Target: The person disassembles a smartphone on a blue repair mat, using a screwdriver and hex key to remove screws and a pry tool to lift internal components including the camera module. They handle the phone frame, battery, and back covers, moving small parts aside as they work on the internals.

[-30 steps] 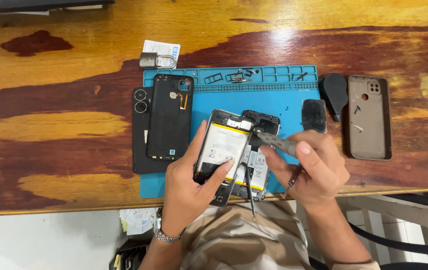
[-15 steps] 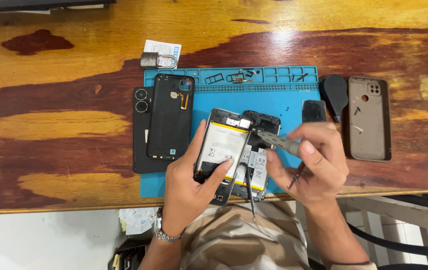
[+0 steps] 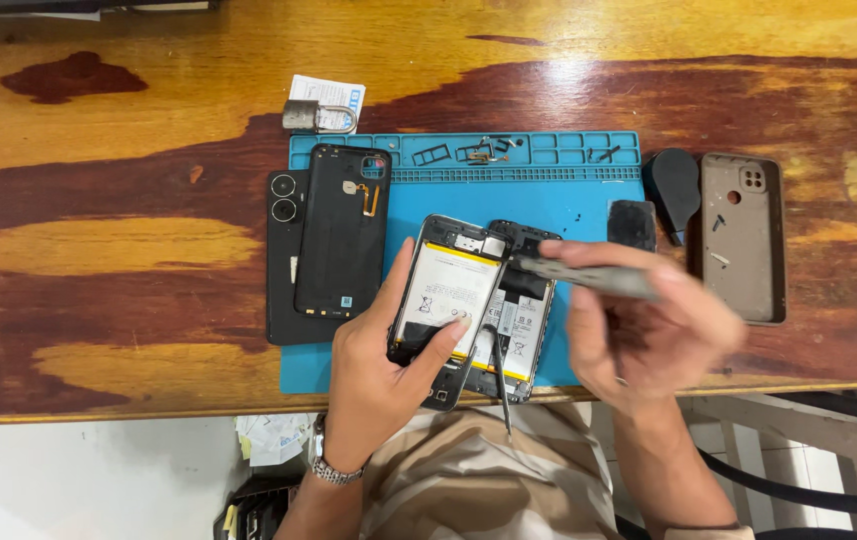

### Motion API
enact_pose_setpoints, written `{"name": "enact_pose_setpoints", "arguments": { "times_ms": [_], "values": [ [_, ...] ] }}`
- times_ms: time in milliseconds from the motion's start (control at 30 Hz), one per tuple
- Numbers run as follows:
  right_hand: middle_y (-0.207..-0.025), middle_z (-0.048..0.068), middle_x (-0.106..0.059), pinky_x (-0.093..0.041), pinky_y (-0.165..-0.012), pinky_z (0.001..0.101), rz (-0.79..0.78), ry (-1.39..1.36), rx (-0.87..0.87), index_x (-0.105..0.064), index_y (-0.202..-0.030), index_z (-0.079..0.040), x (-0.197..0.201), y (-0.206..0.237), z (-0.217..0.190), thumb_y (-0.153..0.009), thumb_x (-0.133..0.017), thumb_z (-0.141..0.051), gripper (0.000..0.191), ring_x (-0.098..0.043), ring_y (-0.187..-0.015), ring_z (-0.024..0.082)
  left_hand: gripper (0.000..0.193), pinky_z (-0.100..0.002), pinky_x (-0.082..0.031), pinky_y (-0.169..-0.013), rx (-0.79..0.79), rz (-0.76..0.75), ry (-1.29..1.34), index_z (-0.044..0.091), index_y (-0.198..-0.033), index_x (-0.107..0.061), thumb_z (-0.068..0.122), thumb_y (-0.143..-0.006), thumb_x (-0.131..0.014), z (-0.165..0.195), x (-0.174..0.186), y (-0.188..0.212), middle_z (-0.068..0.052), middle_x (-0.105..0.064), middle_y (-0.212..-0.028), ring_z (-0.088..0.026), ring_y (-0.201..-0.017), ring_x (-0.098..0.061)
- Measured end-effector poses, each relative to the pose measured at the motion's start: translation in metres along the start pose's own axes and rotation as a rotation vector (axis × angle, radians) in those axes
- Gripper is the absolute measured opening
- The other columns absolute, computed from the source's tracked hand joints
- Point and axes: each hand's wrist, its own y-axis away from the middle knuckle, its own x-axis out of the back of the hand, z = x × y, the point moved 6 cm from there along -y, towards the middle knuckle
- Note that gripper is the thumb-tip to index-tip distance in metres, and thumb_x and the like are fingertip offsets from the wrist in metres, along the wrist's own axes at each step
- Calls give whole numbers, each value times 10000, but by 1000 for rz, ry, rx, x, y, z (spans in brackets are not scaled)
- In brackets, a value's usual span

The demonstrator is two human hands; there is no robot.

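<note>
Left hand [image 3: 374,375] grips the opened phone [image 3: 474,300] at its lower left edge, thumb up along the left side, index fingertip pressed on the white battery [image 3: 449,290]. Phone sits on the blue mat [image 3: 569,200] at the front of the bench [image 3: 99,250], long axis near vertical, top leaning slightly right and away from the person.

Right hand [image 3: 649,330] has its fingers closed on a grey tool [image 3: 589,278]. The tool lies almost level, tip pointing left and reaching the phone's upper right part, beside the battery's top corner. The hand is motion-blurred; exact contact of the tip cannot be told. So the phone lies left of the right hand, and the tool crosses its long axis.

A thin black cable [image 3: 499,385] hangs from the phone toward the lap.

Left of the phone: black back cover [image 3: 341,230] on another dark phone [image 3: 284,290]. Right: brown case [image 3: 744,235], black pick [image 3: 674,185], small dark pad [image 3: 633,222]. Padlock [image 3: 319,118] above the mat.
</note>
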Motion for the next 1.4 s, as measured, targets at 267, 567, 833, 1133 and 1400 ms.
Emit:
{"name": "enact_pose_setpoints", "arguments": {
  "times_ms": [267, 567, 833, 1133, 1400],
  "values": [
    [-1027, 136, -630, -530, -639, 289, 4, 13, 53, -460, -1365, -102, 4, -10, 3, -1052, -544, 143, 406, -632, -785, 200, 730, -297, -611, -812, 10, -10, 13, -52, -1540, -411, 124, -927, -766, -1, -2, 0, -185, -786, -1134, -204, -996, -810],
    [-853, 75, -609, -475, -571, 345, -351, 394, 26, -732, -1095, -41, -27, -21, -4, -847, -848, -10, 276, -607, -672, 201, 729, -304, -607, -818, -5, -8, 3, -54, -1532, -422, 124, -920, -774, 0, 0, 0, -193, -782, -1133, -209, -1012, -806],
    [-978, 109, -674, -501, -560, 356, -467, 412, -29, -740, -1154, -43, -30, -35, -10, -850, -818, -61, 314, -623, -636, 215, 729, -295, -601, -743, 25, -49, -18, -45, -1517, -444, 132, -898, -785, -2, -1, 0, -182, -788, -1048, -196, -929, -814],
    [-978, 83, -724, -564, -636, 410, -732, 435, -65, -747, -959, -33, -36, -57, -8, -827, -811, -195, 219, -699, -735, 322, 707, -295, -596, -727, 28, -123, -32, -44, -1495, -476, 137, -885, -783, -1, -1, 0, -174, -788, -993, -195, -886, -816],
    [-844, 118, -654, -520, -665, 444, -769, 580, -7, -656, -823, -29, -53, -49, -18, -709, -832, -186, 262, -681, -819, 318, 729, -308, -589, -697, 62, -77, -56, -43, -1488, -483, 166, -864, -799, -3, -2, -1, -180, -777, -926, -197, -834, -814]
  ]
}}
